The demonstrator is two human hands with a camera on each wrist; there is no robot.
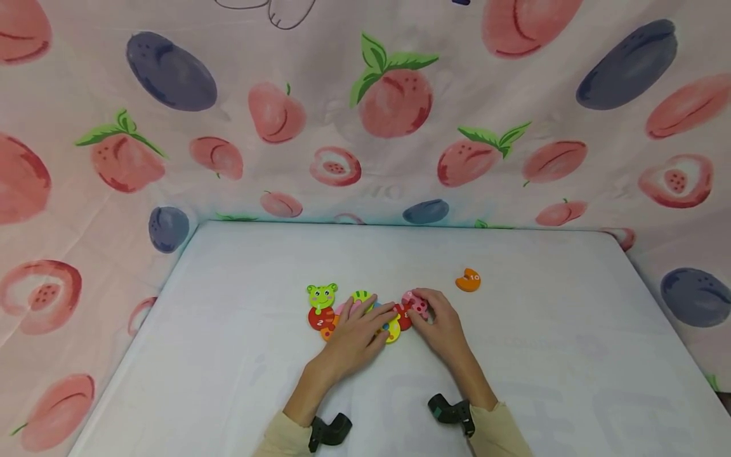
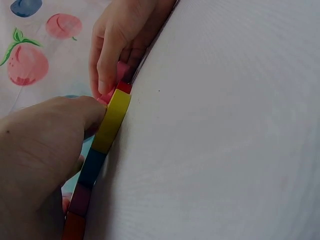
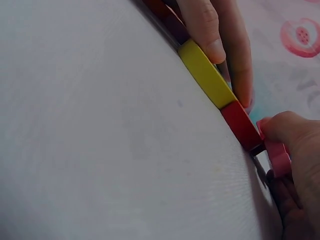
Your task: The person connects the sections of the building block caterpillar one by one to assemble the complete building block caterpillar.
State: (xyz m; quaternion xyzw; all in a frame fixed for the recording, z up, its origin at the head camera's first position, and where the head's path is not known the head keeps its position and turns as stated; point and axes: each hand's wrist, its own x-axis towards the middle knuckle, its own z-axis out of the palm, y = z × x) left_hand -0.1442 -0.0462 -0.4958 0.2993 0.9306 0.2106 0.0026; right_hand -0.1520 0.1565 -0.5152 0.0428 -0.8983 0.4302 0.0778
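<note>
A row of coloured caterpillar puzzle pieces lies on the white table. At its left end is a green smiling head piece (image 1: 322, 296), joined to a red piece marked 2 (image 1: 320, 319). My left hand (image 1: 355, 339) rests over the middle of the row, fingers spread and fairly straight, hiding several pieces. Its fingertips lie by the yellow piece (image 3: 206, 72). At the right end, my right hand (image 1: 444, 327) pinches a pink spotted piece (image 1: 419, 305) between thumb and fingers. That pink piece (image 3: 279, 159) looks tilted against the end of the red piece (image 3: 241, 125).
An orange piece marked 10 (image 1: 468, 280) lies apart, beyond the right hand to the right. The white table (image 1: 228, 381) meets a fruit-printed cloth (image 1: 223, 114) at its back and sides. Each wrist wears a black camera mount (image 1: 331, 431).
</note>
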